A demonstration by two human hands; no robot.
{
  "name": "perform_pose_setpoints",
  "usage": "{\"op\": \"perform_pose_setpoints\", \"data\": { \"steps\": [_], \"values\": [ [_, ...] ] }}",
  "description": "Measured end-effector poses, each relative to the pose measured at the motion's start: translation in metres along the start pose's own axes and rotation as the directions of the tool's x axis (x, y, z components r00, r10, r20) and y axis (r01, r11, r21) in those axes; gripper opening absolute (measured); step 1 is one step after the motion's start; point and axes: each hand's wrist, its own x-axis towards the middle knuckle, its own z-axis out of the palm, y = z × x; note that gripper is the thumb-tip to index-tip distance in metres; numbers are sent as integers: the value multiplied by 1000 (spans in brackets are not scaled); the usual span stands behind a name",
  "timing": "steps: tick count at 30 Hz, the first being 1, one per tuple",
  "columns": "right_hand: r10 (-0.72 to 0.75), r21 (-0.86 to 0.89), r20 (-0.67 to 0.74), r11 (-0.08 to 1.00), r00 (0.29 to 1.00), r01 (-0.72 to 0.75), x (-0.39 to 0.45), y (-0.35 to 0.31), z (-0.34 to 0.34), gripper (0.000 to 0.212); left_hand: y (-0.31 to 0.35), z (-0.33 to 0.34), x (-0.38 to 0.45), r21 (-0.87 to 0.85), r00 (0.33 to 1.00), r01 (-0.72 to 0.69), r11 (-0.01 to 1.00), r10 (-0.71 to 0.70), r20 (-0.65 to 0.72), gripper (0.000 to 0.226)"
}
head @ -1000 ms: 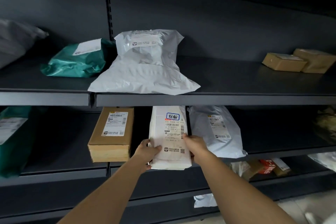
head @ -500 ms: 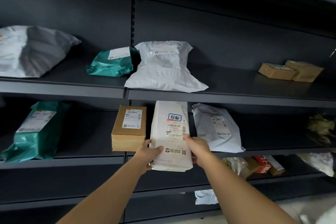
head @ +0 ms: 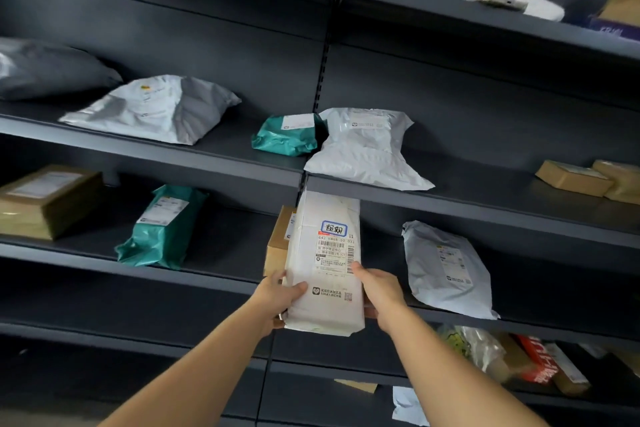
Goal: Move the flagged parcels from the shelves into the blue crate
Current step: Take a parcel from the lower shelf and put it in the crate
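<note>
At middle shelf edge – we note left hand point(head: 280, 298) and right hand point(head: 381, 291) clamped on flagged parcel point(head: 323, 274) sides, long axis upright, clear of shelf.

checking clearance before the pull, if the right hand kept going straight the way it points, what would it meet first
Probably the front lip of the shelf behind the held white parcel; the right hand points up and inward. Depth is unclear.
</note>
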Motion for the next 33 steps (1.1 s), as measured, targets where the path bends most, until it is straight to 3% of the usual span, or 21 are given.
{"op": "perform_pose_setpoints", "data": {
  "steps": [8, 16, 29, 33],
  "values": [
    [-41, -49, 196, 997, 980, 51, -28, -6, 44, 23, -18, -47, -53, -87, 987, -13, 996, -1, -161, 39],
    [-73, -128, 369, 983, 926, 129, -67, -12, 104, 20, -42, -95, -111, -206, 940, -16, 978, -56, -338, 46],
    [-78, -173, 659, 952, 748, 253, -139, -30, 243, 18, -94, -221, -172, -345, 838, -125, 930, -87, -538, 36],
    [-74, -186, 715, 938, 695, 291, -166, -36, 293, 14, -111, -274, -188, -372, 817, -158, 915, -91, -569, 47]
  ]
}}
